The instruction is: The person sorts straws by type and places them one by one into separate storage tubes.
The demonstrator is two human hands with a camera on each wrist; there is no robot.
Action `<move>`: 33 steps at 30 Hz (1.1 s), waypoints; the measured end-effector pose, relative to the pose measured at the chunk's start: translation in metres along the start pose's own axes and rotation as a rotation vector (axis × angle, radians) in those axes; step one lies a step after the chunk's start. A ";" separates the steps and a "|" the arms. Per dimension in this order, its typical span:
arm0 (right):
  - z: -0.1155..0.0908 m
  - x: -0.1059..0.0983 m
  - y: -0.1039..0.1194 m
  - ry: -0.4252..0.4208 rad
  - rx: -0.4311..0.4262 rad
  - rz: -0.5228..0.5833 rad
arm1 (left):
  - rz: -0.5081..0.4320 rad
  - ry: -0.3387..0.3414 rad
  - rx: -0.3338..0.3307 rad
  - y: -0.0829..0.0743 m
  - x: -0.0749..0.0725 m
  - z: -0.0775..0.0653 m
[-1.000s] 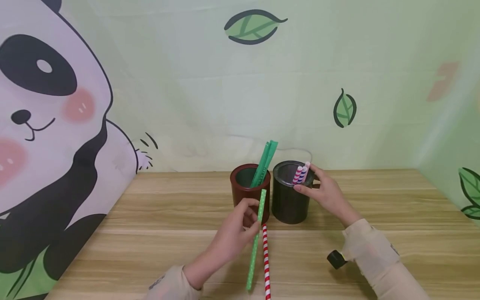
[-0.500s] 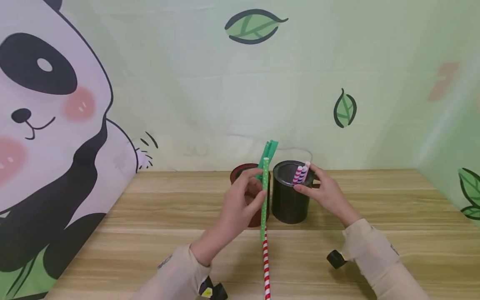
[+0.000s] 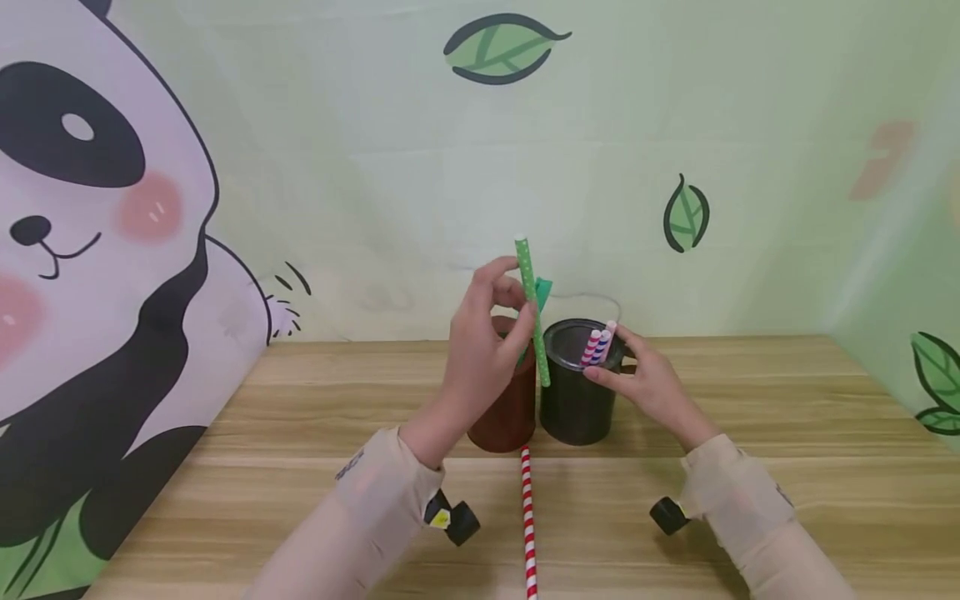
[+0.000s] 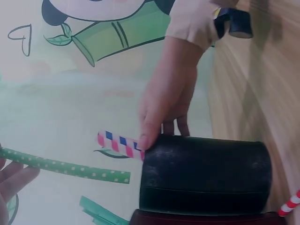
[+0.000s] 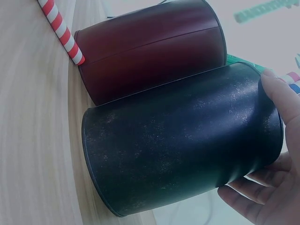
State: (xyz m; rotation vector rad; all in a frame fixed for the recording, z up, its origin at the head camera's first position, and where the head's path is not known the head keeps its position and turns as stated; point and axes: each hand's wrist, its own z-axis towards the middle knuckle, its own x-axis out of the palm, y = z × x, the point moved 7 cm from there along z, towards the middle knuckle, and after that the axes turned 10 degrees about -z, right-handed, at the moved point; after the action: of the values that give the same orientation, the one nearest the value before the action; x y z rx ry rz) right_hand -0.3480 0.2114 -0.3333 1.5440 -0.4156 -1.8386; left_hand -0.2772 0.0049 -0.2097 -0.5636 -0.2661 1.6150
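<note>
My left hand (image 3: 483, 346) pinches a green straw with white dots (image 3: 540, 350) between thumb and fingers. The straw stands nearly upright, its lower end overlapping the gap between two cups in the head view; in the left wrist view that dotted straw (image 4: 84, 170) is clear of both. With thumb and fingers at the rim, my right hand (image 3: 652, 385) grips the black cup (image 3: 576, 408). Several striped straws (image 3: 596, 346) lean inside it beside the thumb. Left of it stands a dark red cup (image 3: 504, 421), partly hidden behind my left hand, holding teal strips (image 3: 543, 292).
A red and white striped straw (image 3: 528, 517) lies on the wooden table (image 3: 315, 417), running from the dark red cup to the front edge of the view. A printed panda and leaf cloth (image 3: 375, 167) rises behind the table. Black cameras (image 3: 461, 523) hang at both wrists.
My left hand has risen and moved away from me with the dotted straw, from in front of the dark red cup to above the cups. My right hand stays at the black cup's rim.
</note>
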 end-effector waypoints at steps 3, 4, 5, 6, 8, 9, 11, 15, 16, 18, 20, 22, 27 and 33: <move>0.000 0.000 0.000 0.000 -0.002 -0.001 | 0.003 -0.031 0.023 0.000 0.001 0.008; 0.000 0.000 0.000 0.000 -0.004 -0.002 | 0.005 -0.043 0.030 0.000 0.002 0.011; 0.001 0.000 0.001 0.000 -0.005 -0.003 | 0.001 -0.056 0.038 0.000 0.002 0.013; 0.001 0.000 0.000 0.002 -0.005 -0.005 | -0.006 -0.072 0.049 0.001 0.003 0.014; 0.001 0.000 -0.001 0.003 -0.002 -0.006 | -0.023 -0.101 0.070 0.002 0.005 0.016; 0.001 0.000 -0.001 0.003 -0.002 -0.008 | -0.029 -0.115 0.081 0.002 0.007 0.016; 0.001 0.001 -0.002 0.002 -0.002 -0.005 | -0.037 -0.131 0.095 0.004 0.010 0.016; 0.001 0.002 -0.003 0.003 -0.002 0.007 | 0.019 -0.125 0.109 0.010 0.018 0.013; 0.001 0.002 -0.003 0.003 -0.002 0.010 | 0.034 -0.118 0.108 0.012 0.020 0.012; 0.001 0.003 -0.004 0.008 0.001 0.013 | 0.070 -0.101 0.107 0.015 0.025 0.010; 0.001 0.003 -0.004 0.008 0.001 0.011 | 0.095 -0.080 0.099 0.019 0.029 0.009; 0.002 0.003 -0.004 0.007 -0.003 0.010 | 0.109 -0.059 0.093 0.023 0.034 0.007; 0.002 0.002 -0.002 0.004 -0.014 0.008 | 0.158 -0.011 0.088 0.031 0.044 0.001; 0.001 0.002 0.000 -0.002 -0.028 0.010 | 0.234 0.071 0.069 0.041 0.056 -0.010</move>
State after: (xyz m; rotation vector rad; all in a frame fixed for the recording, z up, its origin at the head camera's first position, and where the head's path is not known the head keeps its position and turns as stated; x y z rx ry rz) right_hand -0.3493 0.2100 -0.3340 1.5185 -0.3969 -1.8312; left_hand -0.3094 0.0528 -0.2496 -0.6150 -0.0934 1.8185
